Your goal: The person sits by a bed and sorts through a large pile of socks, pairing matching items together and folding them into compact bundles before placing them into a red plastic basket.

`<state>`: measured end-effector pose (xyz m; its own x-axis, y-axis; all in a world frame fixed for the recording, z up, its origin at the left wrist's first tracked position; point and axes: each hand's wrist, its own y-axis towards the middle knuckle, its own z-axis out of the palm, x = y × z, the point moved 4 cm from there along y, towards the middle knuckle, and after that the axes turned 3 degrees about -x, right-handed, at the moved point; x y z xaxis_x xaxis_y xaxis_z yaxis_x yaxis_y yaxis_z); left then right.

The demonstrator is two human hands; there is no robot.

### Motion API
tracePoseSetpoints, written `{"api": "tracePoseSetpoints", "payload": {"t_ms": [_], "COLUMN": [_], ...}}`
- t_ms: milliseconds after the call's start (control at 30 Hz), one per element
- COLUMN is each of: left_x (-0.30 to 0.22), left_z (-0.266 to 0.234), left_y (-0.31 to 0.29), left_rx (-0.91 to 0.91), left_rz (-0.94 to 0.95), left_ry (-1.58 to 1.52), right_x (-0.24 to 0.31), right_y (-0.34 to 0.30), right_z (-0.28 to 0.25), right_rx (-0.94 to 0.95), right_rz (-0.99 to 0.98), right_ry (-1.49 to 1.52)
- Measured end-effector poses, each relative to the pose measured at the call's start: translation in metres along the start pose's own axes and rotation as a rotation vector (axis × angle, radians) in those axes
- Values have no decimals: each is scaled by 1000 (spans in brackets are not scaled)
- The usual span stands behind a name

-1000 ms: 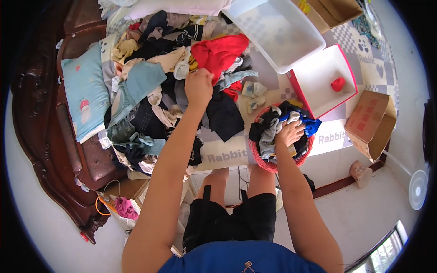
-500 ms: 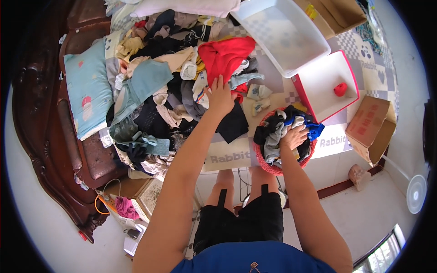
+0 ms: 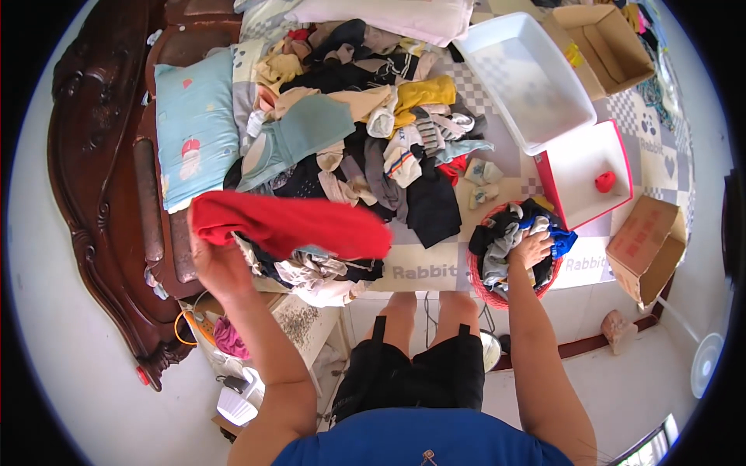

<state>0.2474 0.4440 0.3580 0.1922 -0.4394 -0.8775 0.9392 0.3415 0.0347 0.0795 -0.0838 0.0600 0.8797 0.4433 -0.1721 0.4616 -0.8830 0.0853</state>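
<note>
My left hand [image 3: 214,262] grips one end of a red garment [image 3: 291,225], its exact kind unclear. Lifted off the bed, the garment stretches out to the right, a little blurred by motion. Below and behind it spreads a heap of mixed clothes, among them a teal bra [image 3: 307,132], a mustard-yellow piece [image 3: 423,95] and black shorts [image 3: 434,203]. On the bed's near edge, a red woven basket [image 3: 475,273] is filled with grey, black and blue clothes [image 3: 497,252]. My right hand [image 3: 531,247] is closed over these bunched clothes, its fingertips partly hidden among them.
Beyond the basket lie a white plastic tub [image 3: 536,85], a pink-rimmed white box [image 3: 581,167] with a small red bundle [image 3: 604,182] inside, and two cardboard boxes, one [image 3: 646,248] at the right edge. A blue pillow [image 3: 198,128] rests at left beside the dark carved headboard [image 3: 81,194].
My left hand has pulled the red garment off the heap and swung it left and nearer, uncovering the yellow piece and striped socks. My right hand stays on the basket's clothes. The view has shifted slightly.
</note>
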Motion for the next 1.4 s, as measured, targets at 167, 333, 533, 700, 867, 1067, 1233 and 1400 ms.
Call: {"api": "tracePoseSetpoints", "payload": {"t_ms": [167,333,533,700,867,1067,1233,1400], "left_x": [6,138,293,361,341,254,220,214], "left_z": [-43,49,135,122,122,116,134,219], "left_y": [-1,-6,6,31,-7,-97,-158,-216], "left_rx": [-383,313,982,960,926,687,532,1023], "left_rz": [204,134,464,281,250,58,-249,-63], "left_ry": [988,1183,1647,1882,1486,1153,773,579], "right_x": [0,-2,-4,13,9,6,3,-38], "right_y": [3,-4,-7,-5,-6,-7,-4,16], "right_z": [-3,-7,-1,-10,-13,-8,-11,-9], "right_rx": [46,79,37,9,109,45,70,353], "right_rz": [-15,22,25,36,63,51,67,-186], "right_ry": [48,114,-15,-39,51,87,157,511]}}
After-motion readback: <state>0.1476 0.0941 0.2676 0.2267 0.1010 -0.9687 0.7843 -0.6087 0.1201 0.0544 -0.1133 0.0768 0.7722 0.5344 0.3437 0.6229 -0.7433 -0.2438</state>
